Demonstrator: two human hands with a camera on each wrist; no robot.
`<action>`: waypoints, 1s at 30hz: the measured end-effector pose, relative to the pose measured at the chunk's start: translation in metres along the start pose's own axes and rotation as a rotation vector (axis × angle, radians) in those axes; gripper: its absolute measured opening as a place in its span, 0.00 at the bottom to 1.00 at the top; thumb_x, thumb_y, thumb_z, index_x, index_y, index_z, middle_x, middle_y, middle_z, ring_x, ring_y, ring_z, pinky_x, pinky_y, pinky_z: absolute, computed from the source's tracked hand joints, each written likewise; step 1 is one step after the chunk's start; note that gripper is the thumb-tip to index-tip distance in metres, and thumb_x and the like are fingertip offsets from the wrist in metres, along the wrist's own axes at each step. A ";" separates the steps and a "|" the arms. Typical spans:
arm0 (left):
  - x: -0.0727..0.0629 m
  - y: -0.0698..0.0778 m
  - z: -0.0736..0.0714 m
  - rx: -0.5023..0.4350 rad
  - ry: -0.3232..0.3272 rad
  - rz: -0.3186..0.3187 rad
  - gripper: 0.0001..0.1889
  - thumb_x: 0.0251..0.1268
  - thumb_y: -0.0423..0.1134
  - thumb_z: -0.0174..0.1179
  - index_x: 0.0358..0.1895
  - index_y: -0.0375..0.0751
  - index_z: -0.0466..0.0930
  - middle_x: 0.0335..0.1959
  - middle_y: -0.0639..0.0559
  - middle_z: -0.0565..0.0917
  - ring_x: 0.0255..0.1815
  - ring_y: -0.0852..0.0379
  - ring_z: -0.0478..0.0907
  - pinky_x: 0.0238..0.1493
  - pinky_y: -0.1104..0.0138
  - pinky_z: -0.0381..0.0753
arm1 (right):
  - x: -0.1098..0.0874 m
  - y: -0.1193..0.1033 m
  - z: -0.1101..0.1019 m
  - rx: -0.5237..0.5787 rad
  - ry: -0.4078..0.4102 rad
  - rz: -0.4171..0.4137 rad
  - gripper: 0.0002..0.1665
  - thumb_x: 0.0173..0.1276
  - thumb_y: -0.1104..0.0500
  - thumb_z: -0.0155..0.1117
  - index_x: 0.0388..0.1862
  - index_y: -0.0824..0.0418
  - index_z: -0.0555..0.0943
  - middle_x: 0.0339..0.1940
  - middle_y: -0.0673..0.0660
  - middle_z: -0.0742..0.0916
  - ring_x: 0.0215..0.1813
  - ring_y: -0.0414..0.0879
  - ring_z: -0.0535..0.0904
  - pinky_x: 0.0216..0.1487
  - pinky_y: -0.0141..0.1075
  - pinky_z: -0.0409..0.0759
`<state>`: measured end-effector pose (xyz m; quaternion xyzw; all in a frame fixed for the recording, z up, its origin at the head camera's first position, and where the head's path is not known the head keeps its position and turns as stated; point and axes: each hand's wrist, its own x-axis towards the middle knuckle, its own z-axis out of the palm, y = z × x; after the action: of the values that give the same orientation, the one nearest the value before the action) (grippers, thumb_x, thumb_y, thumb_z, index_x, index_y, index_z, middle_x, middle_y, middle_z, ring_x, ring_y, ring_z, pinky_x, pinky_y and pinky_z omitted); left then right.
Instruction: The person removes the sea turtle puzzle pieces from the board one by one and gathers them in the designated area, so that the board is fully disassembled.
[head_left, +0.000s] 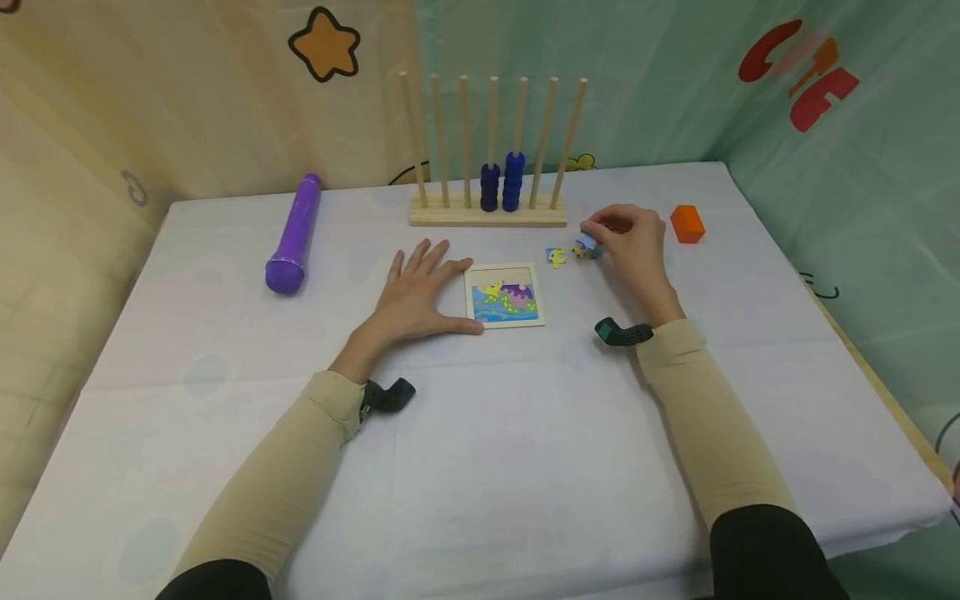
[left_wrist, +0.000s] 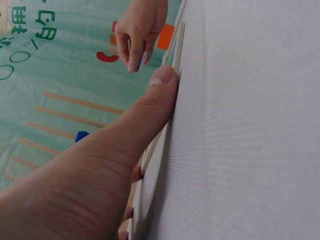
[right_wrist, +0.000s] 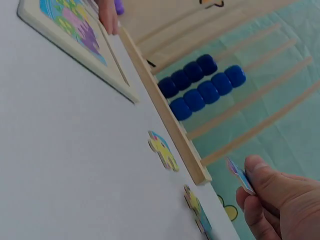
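Observation:
A square wooden puzzle board [head_left: 505, 325] lies mid-table, its picture partly filled with blue, purple and yellow-green pieces. Spread at its left side, my left hand [head_left: 412, 300] touches the frame with thumb and index finger. My right hand [head_left: 630, 250] pinches a light-blue puzzle piece [right_wrist: 241, 176] between thumb and fingers, raised above the table. Below it lies a yellow-and-blue puzzle piece [right_wrist: 198, 211]. Another yellow puzzle piece [head_left: 556, 257] rests between the board and the right hand.
Behind the board stands a wooden peg rack [head_left: 487, 217] with dark blue beads on two of its pegs. A purple toy microphone [head_left: 294, 237] lies at the back left. At the right, an orange block [head_left: 687, 224] sits beyond the right hand.

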<state>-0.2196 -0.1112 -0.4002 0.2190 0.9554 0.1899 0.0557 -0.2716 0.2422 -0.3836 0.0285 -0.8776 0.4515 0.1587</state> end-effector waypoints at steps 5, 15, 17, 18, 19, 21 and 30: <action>0.000 0.000 0.000 0.000 -0.001 0.002 0.58 0.48 0.77 0.72 0.84 0.62 0.60 0.89 0.47 0.45 0.90 0.43 0.31 0.85 0.41 0.25 | 0.002 0.010 -0.017 -0.081 -0.015 0.041 0.22 0.71 0.44 0.72 0.49 0.60 0.91 0.47 0.57 0.89 0.46 0.44 0.78 0.47 0.25 0.77; 0.000 0.000 0.000 -0.001 -0.003 -0.003 0.58 0.48 0.77 0.72 0.84 0.63 0.60 0.89 0.47 0.45 0.90 0.43 0.31 0.85 0.41 0.25 | 0.001 0.029 -0.031 -0.210 -0.064 0.035 0.19 0.74 0.48 0.70 0.50 0.63 0.90 0.48 0.59 0.85 0.50 0.48 0.78 0.51 0.28 0.75; -0.001 0.000 0.000 -0.003 -0.002 -0.003 0.58 0.48 0.77 0.72 0.84 0.63 0.60 0.89 0.47 0.45 0.90 0.43 0.31 0.85 0.41 0.25 | 0.001 0.033 -0.030 -0.225 -0.065 0.015 0.19 0.75 0.48 0.69 0.50 0.63 0.90 0.47 0.59 0.85 0.50 0.49 0.78 0.51 0.28 0.74; -0.001 0.000 0.000 -0.004 -0.002 -0.004 0.58 0.48 0.77 0.72 0.84 0.63 0.60 0.89 0.47 0.45 0.90 0.43 0.31 0.85 0.41 0.25 | 0.001 0.035 -0.030 -0.229 -0.065 0.006 0.19 0.75 0.48 0.69 0.50 0.63 0.90 0.47 0.60 0.84 0.51 0.49 0.78 0.51 0.29 0.74; -0.001 -0.001 0.000 -0.005 -0.002 -0.003 0.58 0.48 0.77 0.72 0.84 0.63 0.60 0.89 0.47 0.45 0.90 0.43 0.31 0.85 0.41 0.25 | 0.001 0.036 -0.029 -0.230 -0.061 -0.001 0.19 0.76 0.48 0.68 0.50 0.63 0.90 0.47 0.60 0.84 0.51 0.50 0.78 0.51 0.29 0.74; -0.001 0.000 0.000 -0.004 -0.003 -0.004 0.58 0.48 0.77 0.72 0.84 0.63 0.60 0.89 0.47 0.45 0.90 0.43 0.31 0.85 0.41 0.25 | 0.001 0.038 -0.027 -0.231 -0.053 -0.011 0.20 0.77 0.48 0.67 0.52 0.63 0.89 0.49 0.61 0.85 0.53 0.50 0.78 0.52 0.31 0.73; 0.000 0.000 0.000 0.000 0.004 0.003 0.58 0.48 0.77 0.71 0.84 0.63 0.60 0.89 0.48 0.45 0.90 0.43 0.32 0.85 0.42 0.25 | -0.004 0.025 -0.003 -0.158 0.017 -0.075 0.18 0.77 0.49 0.67 0.52 0.62 0.89 0.47 0.60 0.87 0.50 0.51 0.76 0.48 0.31 0.70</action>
<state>-0.2194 -0.1111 -0.4007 0.2200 0.9552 0.1904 0.0536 -0.2715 0.2596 -0.4029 0.0448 -0.9073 0.3749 0.1849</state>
